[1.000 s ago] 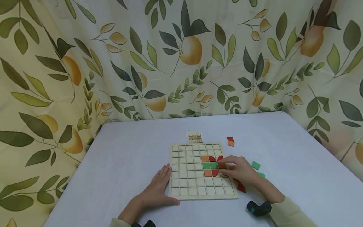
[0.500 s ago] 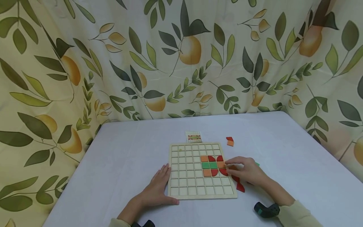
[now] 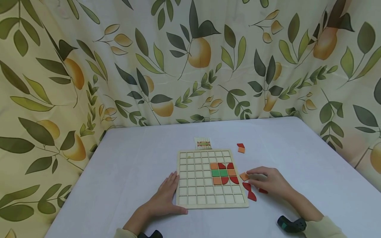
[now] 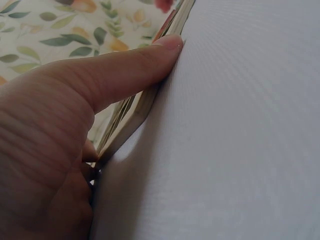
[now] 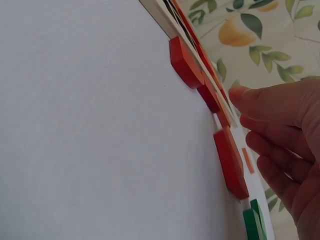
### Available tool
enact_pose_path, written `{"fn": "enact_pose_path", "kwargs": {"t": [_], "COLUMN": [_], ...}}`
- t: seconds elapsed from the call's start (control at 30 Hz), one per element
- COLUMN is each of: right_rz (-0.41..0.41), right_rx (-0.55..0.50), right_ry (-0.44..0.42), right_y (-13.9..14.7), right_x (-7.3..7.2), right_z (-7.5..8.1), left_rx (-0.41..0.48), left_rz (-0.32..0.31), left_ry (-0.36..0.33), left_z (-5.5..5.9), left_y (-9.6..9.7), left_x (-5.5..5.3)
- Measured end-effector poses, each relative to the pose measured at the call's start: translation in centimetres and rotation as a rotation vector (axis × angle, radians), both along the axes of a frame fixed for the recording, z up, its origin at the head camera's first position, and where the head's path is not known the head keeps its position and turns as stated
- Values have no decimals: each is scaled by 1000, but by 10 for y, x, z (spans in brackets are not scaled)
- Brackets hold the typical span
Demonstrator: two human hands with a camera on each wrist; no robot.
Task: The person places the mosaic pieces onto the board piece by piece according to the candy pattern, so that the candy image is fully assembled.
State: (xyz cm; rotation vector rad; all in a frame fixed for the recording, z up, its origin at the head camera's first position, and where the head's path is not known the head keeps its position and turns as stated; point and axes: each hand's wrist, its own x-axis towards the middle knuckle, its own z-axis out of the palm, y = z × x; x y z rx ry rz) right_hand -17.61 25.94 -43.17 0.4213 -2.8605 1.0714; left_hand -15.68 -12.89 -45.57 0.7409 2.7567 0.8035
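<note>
A square wooden grid board lies on the table, with orange, green and red tiles in its right-middle cells. My left hand rests against its near left corner, straight fingers along the left side and thumb at the front edge. The left wrist view shows that thumb on the board's edge. Right of the board, my right hand has its fingertips beside a loose orange tile. In the right wrist view, thumb and index finger stand apart with nothing between them.
Loose red tiles lie right of the board, partly under the right hand. Green tiles show in the right wrist view. Farther back are an orange tile and a red tile. A pattern card lies behind the board.
My right hand has let go of an orange tile in a right-hand cell of the board and drawn back to the right, uncovering the loose orange tile. The left hand stays put.
</note>
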Motion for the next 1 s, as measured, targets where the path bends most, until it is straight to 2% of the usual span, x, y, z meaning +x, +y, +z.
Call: {"fn": "enact_pose_path", "kwargs": {"t": [0.43, 1.0], "right_rz": [-2, 30], "right_rx": [65, 65], "right_ry": [40, -34], "right_y": [15, 19], "right_x": [9, 10], "right_z": [-5, -1], "left_rx": [-4, 4], "left_rz": [6, 8], "left_ry": [-6, -8], "left_z": [0, 2], "left_y": [0, 1], "left_x": [1, 1]}}
